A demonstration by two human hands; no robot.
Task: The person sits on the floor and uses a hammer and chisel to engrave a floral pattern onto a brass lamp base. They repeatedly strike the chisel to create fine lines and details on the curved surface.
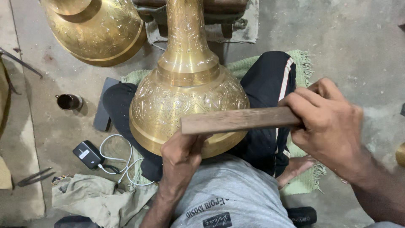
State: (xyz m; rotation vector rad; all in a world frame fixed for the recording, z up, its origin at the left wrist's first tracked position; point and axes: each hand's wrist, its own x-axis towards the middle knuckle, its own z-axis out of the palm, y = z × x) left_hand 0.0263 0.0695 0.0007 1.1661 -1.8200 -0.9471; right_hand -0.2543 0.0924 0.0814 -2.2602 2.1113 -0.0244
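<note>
A large engraved brass vase (pixel 185 88) lies across my lap, its neck pointing away from me. My right hand (pixel 327 124) grips one end of a flat brown wooden stick (pixel 238 120), which lies across the vase's round belly. My left hand (pixel 181 154) rests against the vase's lower belly, fingers curled right under the stick's free end; whether a small tool is in it is hidden.
A second brass vessel (pixel 95 29) sits on the concrete floor at the upper left. A small dark cup (pixel 68 101), a black charger (pixel 87 154) with a white cable (pixel 120 160), a crumpled cloth (pixel 99 198) and a green mat (pixel 301 181) surround my legs.
</note>
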